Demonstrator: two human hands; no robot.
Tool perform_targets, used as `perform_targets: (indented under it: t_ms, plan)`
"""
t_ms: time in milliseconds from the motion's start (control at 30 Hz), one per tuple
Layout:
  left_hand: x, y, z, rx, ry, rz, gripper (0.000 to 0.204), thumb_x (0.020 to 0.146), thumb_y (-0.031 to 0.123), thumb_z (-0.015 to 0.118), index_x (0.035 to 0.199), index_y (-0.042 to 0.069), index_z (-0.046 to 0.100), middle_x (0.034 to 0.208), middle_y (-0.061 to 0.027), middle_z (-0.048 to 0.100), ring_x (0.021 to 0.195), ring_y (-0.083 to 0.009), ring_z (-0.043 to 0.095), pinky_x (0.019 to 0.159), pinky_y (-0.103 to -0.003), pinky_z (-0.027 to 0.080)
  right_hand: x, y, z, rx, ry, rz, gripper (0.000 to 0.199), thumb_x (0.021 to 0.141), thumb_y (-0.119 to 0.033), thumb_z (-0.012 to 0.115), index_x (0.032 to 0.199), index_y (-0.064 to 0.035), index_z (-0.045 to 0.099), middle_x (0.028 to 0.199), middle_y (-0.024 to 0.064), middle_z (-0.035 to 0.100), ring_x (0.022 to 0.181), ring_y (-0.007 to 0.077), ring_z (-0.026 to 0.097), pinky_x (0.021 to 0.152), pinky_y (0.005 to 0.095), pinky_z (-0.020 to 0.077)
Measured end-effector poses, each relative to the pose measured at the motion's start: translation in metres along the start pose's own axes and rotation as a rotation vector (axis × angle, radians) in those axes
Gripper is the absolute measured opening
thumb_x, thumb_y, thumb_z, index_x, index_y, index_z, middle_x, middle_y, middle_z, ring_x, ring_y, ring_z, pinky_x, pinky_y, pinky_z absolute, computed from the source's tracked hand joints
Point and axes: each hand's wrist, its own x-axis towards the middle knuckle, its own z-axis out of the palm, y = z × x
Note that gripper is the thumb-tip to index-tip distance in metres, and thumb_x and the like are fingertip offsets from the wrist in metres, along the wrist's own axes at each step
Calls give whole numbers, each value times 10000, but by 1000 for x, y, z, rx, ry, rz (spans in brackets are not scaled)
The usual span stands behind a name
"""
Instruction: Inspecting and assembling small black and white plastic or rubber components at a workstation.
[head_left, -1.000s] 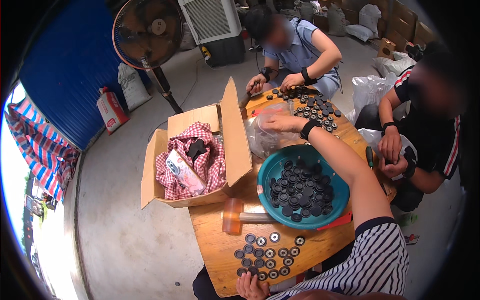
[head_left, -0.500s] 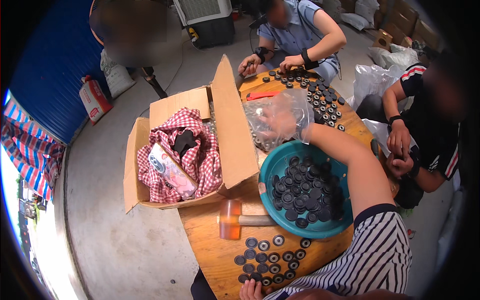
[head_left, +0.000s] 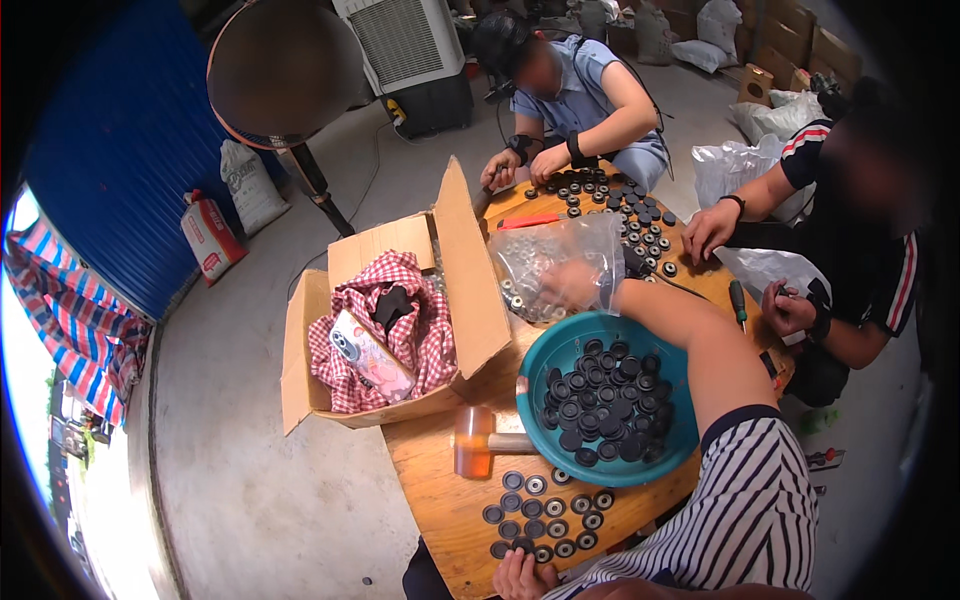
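My right arm, in a striped sleeve, stretches over a teal basin (head_left: 531,440) heaped with black round caps (head_left: 597,395). My right hand (head_left: 570,285) is inside a clear plastic bag (head_left: 510,262) holding small metal ring-shaped parts (head_left: 513,300); plastic and blur hide its fingers. At the table's near edge, my left hand (head_left: 522,576) lies with fingers extended, fingertips against a black round piece (head_left: 523,545). Several black discs stand in loose rows before it, some with metal centres (head_left: 555,508). Left of the basin lies a mallet (head_left: 473,442) with an amber head, its handle toward the basin.
An open cardboard box (head_left: 478,290) holds a checked cloth (head_left: 430,345) and a phone (head_left: 372,355). Two people sit across the wooden table (head_left: 430,500), near more discs (head_left: 645,215). A red-handled tool (head_left: 528,220) and a green-handled screwdriver (head_left: 738,300) lie there. A fan (head_left: 315,185) stands behind.
The view has shifted slightly. My right hand stays in the bag and my left by the discs. The person at right has parted their hands, one now reaching to the table.
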Motion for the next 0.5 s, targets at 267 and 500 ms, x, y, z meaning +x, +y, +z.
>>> perform_targets:
  t_ms: [267,500]
  plan:
    - [21,17,2,-2,10,15,297,878,318,599,1024,60,608,1048,-99,660,967,-310,640,802,-406,491,-31,80,13,368,181,295,388,942,-365,514,1122,-21,511,826,146,619,719,321,608,664,408,483]
    - [23,22,-17,-74,-25,-75,255,872,217,583,1049,34,596,1113,-134,625,1055,-349,592,890,-449,452,-159,-6,-93,1621,360,745,218,988,-327,454,913,-123,464,723,2,493,458,71,388,395,212,269]
